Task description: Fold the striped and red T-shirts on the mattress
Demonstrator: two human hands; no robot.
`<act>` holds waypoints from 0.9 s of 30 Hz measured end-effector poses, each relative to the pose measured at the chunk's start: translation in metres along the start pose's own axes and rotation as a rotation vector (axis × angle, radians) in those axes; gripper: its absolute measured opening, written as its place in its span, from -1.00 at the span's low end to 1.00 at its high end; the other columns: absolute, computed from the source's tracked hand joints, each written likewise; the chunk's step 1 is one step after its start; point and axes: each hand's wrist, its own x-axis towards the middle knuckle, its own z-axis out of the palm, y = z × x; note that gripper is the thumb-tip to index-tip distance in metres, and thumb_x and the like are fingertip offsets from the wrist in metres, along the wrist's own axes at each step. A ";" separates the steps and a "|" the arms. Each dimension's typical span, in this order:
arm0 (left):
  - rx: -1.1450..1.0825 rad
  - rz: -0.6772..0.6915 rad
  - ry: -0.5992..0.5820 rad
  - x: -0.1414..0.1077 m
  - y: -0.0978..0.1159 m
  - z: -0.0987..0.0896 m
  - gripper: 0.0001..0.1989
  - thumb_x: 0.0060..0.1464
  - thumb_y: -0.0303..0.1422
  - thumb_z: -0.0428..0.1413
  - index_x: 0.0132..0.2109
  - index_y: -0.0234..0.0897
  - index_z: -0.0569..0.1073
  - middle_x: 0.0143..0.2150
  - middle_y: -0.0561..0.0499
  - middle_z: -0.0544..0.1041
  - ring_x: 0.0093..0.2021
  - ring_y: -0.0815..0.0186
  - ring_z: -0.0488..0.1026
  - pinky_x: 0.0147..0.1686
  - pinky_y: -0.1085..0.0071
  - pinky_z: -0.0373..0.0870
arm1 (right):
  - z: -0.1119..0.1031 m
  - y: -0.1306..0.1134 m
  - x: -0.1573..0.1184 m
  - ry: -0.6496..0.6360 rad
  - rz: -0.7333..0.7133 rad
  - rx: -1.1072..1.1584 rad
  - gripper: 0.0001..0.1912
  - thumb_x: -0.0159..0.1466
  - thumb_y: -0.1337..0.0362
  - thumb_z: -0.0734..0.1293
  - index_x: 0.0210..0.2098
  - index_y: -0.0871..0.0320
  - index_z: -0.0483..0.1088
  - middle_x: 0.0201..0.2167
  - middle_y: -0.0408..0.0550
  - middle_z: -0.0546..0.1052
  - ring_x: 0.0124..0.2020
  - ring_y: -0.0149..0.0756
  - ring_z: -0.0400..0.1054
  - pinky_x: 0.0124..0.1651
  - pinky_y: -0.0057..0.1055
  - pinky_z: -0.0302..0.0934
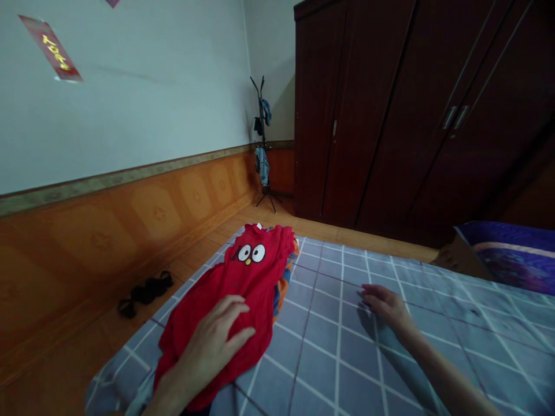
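A red garment (255, 289) with two big cartoon eyes and a small yellow beak lies spread along the left side of the bed. Beneath its right edge shows an orange and blue patterned cloth (284, 283). My left hand (219, 335) is over the lower part of the red garment, fingers apart, gripping nothing; whether it touches the fabric I cannot tell. Off to the right, my right hand (385, 306) hovers above the grey checked bed sheet (325, 329), its fingers loosely bent and nothing visible in them.
Dark shoes or sandals (145, 292) lie on the floor left of the bed. A coat stand (262, 138) with hanging clothes stands in the corner beside a dark wooden wardrobe (368, 115). At the right, a cardboard box (466, 257) adjoins a purple cover (515, 254).
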 end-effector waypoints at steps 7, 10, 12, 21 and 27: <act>0.098 0.013 0.312 0.064 0.022 0.106 -0.57 0.06 -0.38 0.10 0.11 -0.27 0.30 0.09 -0.18 0.33 0.11 0.10 0.28 0.07 0.11 0.27 | -0.038 0.038 -0.051 -0.028 -0.016 0.239 -0.59 -0.14 0.10 0.42 -0.32 0.18 0.50 -0.34 0.07 0.58 -0.32 -0.11 0.46 -0.25 -0.28 0.32; 0.208 0.025 0.349 0.068 0.009 0.130 -0.50 0.02 -0.44 0.12 0.14 -0.27 0.27 0.09 -0.19 0.33 0.10 0.07 0.27 0.07 0.09 0.23 | -0.034 0.036 -0.056 -0.013 -0.012 0.264 -0.58 -0.14 0.11 0.42 -0.30 0.19 0.49 -0.37 0.05 0.57 -0.35 -0.14 0.44 -0.25 -0.27 0.31; 0.247 0.050 0.334 0.067 0.003 0.139 -0.48 0.01 -0.46 0.13 0.15 -0.26 0.25 0.08 -0.18 0.34 0.10 0.07 0.28 0.07 0.10 0.22 | -0.033 0.032 -0.055 -0.020 0.000 0.276 -0.58 -0.15 0.12 0.41 -0.30 0.19 0.48 -0.38 0.04 0.57 -0.38 -0.18 0.44 -0.26 -0.29 0.30; 0.153 0.059 0.386 0.073 -0.007 0.144 -0.54 0.07 -0.45 0.04 0.14 -0.31 0.24 0.04 -0.18 0.42 0.05 0.08 0.33 0.03 0.10 0.27 | -0.037 0.022 -0.055 -0.045 0.006 0.268 -0.60 -0.17 0.11 0.40 -0.36 0.19 0.50 -0.39 0.07 0.58 -0.42 -0.17 0.44 -0.33 -0.30 0.29; 0.019 0.047 0.446 0.074 -0.010 0.144 -0.57 0.04 -0.53 0.00 0.10 -0.25 0.29 0.01 -0.12 0.45 0.03 0.15 0.37 0.03 0.15 0.30 | -0.037 0.022 -0.054 -0.049 0.027 0.266 -0.58 -0.19 0.07 0.44 -0.37 0.18 0.53 -0.40 0.10 0.58 -0.42 -0.14 0.44 -0.33 -0.29 0.32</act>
